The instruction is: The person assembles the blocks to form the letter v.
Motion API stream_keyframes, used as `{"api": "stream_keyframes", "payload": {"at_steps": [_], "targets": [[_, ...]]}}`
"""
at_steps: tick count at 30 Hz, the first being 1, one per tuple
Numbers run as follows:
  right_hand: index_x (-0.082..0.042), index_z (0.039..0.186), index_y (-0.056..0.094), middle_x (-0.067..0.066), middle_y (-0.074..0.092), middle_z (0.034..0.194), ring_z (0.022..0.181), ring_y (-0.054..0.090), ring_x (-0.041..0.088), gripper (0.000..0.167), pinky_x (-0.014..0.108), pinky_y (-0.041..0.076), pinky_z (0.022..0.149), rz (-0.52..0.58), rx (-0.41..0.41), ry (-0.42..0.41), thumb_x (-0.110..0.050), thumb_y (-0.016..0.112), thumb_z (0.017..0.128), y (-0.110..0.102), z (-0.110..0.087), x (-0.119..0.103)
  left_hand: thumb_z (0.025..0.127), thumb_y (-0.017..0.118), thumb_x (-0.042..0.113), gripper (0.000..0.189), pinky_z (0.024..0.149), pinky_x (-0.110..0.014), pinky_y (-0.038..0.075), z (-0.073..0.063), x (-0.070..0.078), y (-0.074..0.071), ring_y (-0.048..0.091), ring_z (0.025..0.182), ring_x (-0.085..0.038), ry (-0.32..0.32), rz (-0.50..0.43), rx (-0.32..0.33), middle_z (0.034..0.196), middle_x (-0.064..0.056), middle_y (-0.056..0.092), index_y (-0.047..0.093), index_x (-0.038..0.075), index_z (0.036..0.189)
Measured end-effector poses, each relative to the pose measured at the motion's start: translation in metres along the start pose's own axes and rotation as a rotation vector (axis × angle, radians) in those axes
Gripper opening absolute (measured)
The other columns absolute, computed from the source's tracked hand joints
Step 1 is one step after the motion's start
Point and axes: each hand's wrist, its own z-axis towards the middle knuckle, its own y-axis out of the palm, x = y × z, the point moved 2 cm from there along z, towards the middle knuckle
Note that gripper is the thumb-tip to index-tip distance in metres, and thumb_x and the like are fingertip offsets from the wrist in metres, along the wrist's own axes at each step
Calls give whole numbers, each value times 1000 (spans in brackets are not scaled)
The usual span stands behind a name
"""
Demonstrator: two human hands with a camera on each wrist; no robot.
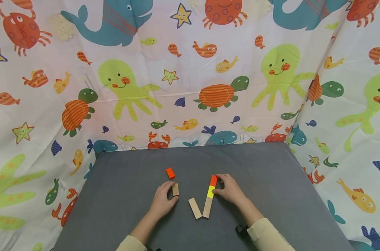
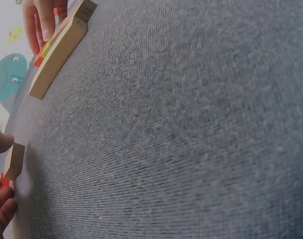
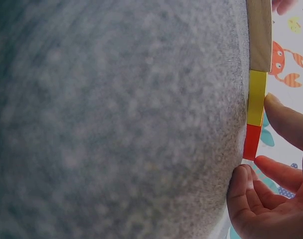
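My left hand point(image 1: 162, 202) pinches a short plain wooden block point(image 1: 175, 189) between thumb and fingers at its two ends. Just beyond it lies an orange-red block point(image 1: 170, 173). To the right, a long wooden block point(image 1: 207, 208), a yellow block point(image 1: 211, 191) and a red block point(image 1: 213, 180) lie end to end in a row. My right hand point(image 1: 231, 190) holds the row's far end, thumb on the yellow block and index finger at the red block's end. A second long wooden block point(image 1: 195, 208) slants away from the row, their near ends close together.
Grey cloth covers the table point(image 1: 133, 177). A curtain point(image 1: 183, 115) printed with sea animals hangs behind and along the sides. Beside the right sleeve point(image 1: 268, 233) a small black object point(image 1: 241, 230) shows at the wrist.
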Motion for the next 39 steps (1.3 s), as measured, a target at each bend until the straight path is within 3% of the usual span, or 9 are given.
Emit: {"api": "stream_keyframes", "payload": {"at_steps": [7, 16, 23, 30, 39], "targets": [[-6, 140, 58, 13, 58, 131, 110, 58, 26, 69, 48, 49, 97, -2, 0, 7, -27, 86, 81, 1, 1, 0, 85, 80, 13, 57, 106, -54, 43, 3, -3, 0, 53, 128, -33, -31, -16, -20, 137, -10, 60, 60, 10, 139], [-5, 140, 58, 13, 58, 131, 111, 57, 26, 69, 48, 49, 98, -8, 0, 9, -27, 86, 81, 1, 0, 2, 83, 83, 20, 56, 97, -51, 47, 3, -7, 3, 57, 113, -26, -79, -5, -20, 125, -8, 61, 63, 9, 135], [-6, 140, 58, 13, 58, 130, 110, 58, 26, 69, 48, 49, 97, -7, -1, 14, -29, 86, 81, 1, 1, 3, 82, 84, 24, 57, 99, -52, 47, 3, -6, 3, 57, 115, -28, -110, -4, -37, 124, -8, 60, 64, 10, 134], [-7, 140, 58, 12, 58, 130, 110, 57, 26, 70, 48, 49, 97, -2, 1, 19, -29, 86, 81, 2, 1, 3, 80, 85, 24, 54, 96, -52, 47, 2, -4, 2, 58, 110, -28, -104, -10, -9, 119, -8, 62, 67, 8, 128], [-6, 140, 58, 13, 58, 129, 109, 57, 26, 69, 47, 49, 96, 3, 6, 7, -28, 87, 80, 2, 1, 2, 79, 87, 26, 50, 90, -46, 48, 4, -6, 3, 58, 100, -19, -114, -68, 24, 110, -2, 63, 70, 11, 123]]}}
